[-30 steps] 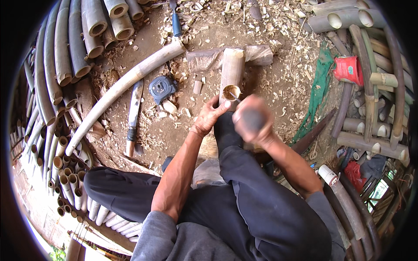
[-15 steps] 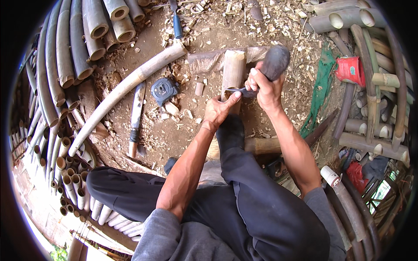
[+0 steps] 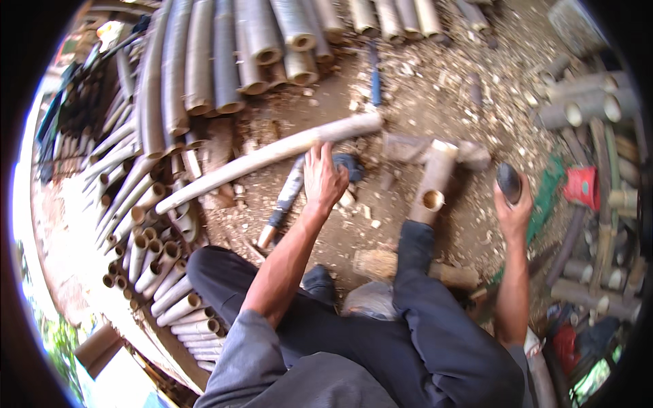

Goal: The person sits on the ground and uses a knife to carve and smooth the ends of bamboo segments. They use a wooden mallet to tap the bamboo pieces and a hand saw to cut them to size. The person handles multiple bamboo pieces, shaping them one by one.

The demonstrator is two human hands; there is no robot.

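My left hand is off to the left with its fingers stretched out, the fingertips over a long pale bamboo pole. Partly behind it lies a dark tape measure, and beside it a long-bladed knife. Out to the right, my right hand is closed round the thick, dark, rounded handle of a carving tool; its blade cannot be seen now. Between the hands, a short bamboo piece with a round hole cut in its upper side rests against a crosswise log. My dark-covered foot is at its near end.
Thick bamboo poles are stacked at the far left, thinner tubes at the near left. A blue-handled tool lies among wood chips. On the right are green netting, a red container and more bamboo.
Both hands have come away from the bamboo piece, the left toward the pole and tape measure, the right outward with the carving tool. The hole now shows uncovered. The view has swung left.
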